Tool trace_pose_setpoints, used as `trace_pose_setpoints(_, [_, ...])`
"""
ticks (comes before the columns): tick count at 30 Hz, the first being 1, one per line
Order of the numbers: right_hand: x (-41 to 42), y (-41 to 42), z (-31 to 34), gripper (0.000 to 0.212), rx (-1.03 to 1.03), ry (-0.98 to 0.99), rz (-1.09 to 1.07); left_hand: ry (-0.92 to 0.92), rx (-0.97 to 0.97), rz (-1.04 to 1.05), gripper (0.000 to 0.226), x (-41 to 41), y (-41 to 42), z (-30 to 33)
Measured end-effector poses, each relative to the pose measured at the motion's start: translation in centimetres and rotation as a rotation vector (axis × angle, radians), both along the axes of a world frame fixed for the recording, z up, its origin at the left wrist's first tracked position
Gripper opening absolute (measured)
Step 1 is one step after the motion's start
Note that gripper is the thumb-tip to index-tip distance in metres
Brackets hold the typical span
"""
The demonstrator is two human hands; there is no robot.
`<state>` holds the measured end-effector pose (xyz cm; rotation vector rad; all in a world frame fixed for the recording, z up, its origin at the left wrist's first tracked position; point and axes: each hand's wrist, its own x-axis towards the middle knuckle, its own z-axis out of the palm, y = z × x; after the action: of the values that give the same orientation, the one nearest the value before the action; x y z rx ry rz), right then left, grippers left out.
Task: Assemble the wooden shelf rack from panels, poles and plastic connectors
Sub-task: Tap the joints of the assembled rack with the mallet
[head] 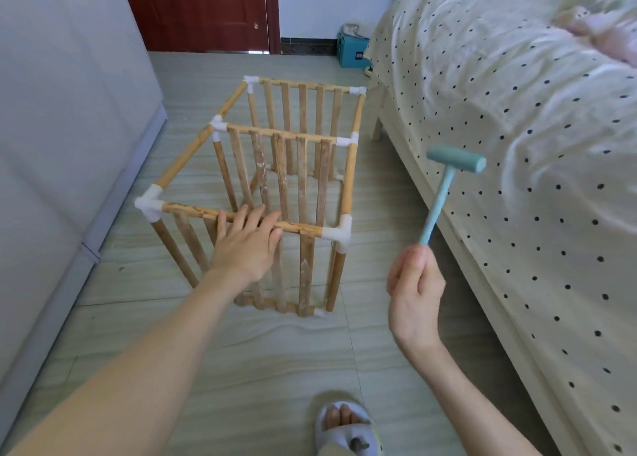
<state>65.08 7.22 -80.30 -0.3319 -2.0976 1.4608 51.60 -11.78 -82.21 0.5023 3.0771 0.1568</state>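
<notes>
Here right hand (415, 283) grips hammer (444, 186).

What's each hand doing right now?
Left hand: open, fingers flat on the rack's near top pole.
Right hand: gripping the teal mallet, raised beside the rack.

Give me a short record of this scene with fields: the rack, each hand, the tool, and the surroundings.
rack: wooden rack lying on its side on the tiled floor, poles joined by white connectors
left hand: left hand resting flat on the near top pole
right hand: right hand gripping the mallet handle
tool: teal mallet, raised, head up
surroundings: bed to the right, red door behind
</notes>
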Motion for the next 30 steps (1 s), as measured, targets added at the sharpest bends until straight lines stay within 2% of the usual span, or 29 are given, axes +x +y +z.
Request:
trace_pose_setpoints(2, [0.5,-0.4,-1.7,0.039,0.167,-0.389,0.142,0.029,-0.025,-0.002,0.046,0.1,0.0,0.3])
trace_pose_setpoints(3, [0.9,-0.3,-2.1,0.04,0.232,-0.498,0.179,0.054,-0.048,-0.006,0.045,0.1,0.0,0.3])
trace_pose_setpoints(4, [0.9,0.0,-2.2,0.041,0.23,-0.454,0.158,0.082,-0.071,-0.011,0.044,0.1,0.0,0.3])
trace_pose_setpoints(7, [0.7,0.2,-0.9,0.039,0.03,0.001,-0.023,0.145,-0.112,-0.041,0.042,0.2,0.2,0.5])
trace_pose_setpoints(8, [0.6,0.3,-1.0,0.038,-0.013,0.055,-0.032,0.154,-0.126,-0.054,0.042,0.3,0.3,0.6])
trace_pose_setpoints(9, [0.5,0.3,-1.4,0.04,-0.029,-0.007,-0.024,0.16,-0.143,-0.065,0.041,0.5,0.6,0.8])
trace_pose_setpoints(11, [0.8,0.1,-3.1,0.043,-0.035,-0.314,0.02,0.167,-0.185,-0.085,0.04,0.8,1.2,1.0])
trace_pose_setpoints(12, [0.9,0.4,-3.8,0.043,-0.129,-0.372,0.009,0.172,-0.208,-0.101,0.039,0.9,1.7,1.0])
trace_pose_setpoints(13, [0.8,0.9,-4.1,0.043,-0.289,-0.362,-0.009,0.174,-0.224,-0.12,0.039,1.0,2.3,1.0])
trace_pose_setpoints(15, [0.5,2.2,-3.2,0.042,-0.659,-0.221,-0.054,0.162,-0.228,-0.157,0.042,1.2,3.6,1.0])
trace_pose_setpoints(18, [0.0,4.0,-2.7,0.043,-1.02,0.038,-0.127,0.148,-0.183,-0.194,0.048,1.5,4.9,0.5])
trace_pose_setpoints(19, [0.0,4.1,-3.1,0.044,-1.104,0.029,-0.105,0.126,-0.15,-0.187,0.051,1.6,5.0,0.2])
trace_pose_setpoints(22, [0.8,3.6,-4.4,0.045,-1.148,-0.28,0.085,0.12,-0.093,-0.176,0.066,1.8,4.7,-0.2])
trace_pose_setpoints(23, [1.1,3.9,-4.6,0.045,-1.168,-0.273,0.075,0.126,-0.091,-0.176,0.071,1.8,4.6,-0.2])
trace_pose_setpoints(26, [1.5,5.5,-4.4,0.045,-1.26,-0.041,-0.084,0.12,-0.079,-0.165,0.075,1.7,4.7,-0.2])
trace_pose_setpoints(29, [1.5,5.3,-3.8,0.045,-1.181,-0.235,0.064,0.11,-0.081,-0.169,0.075,1.6,4.7,-0.1])
trace_pose_setpoints(30, [1.4,5.3,-3.8,0.044,-1.174,-0.226,0.061,0.108,-0.081,-0.171,0.075,1.6,4.6,-0.1])
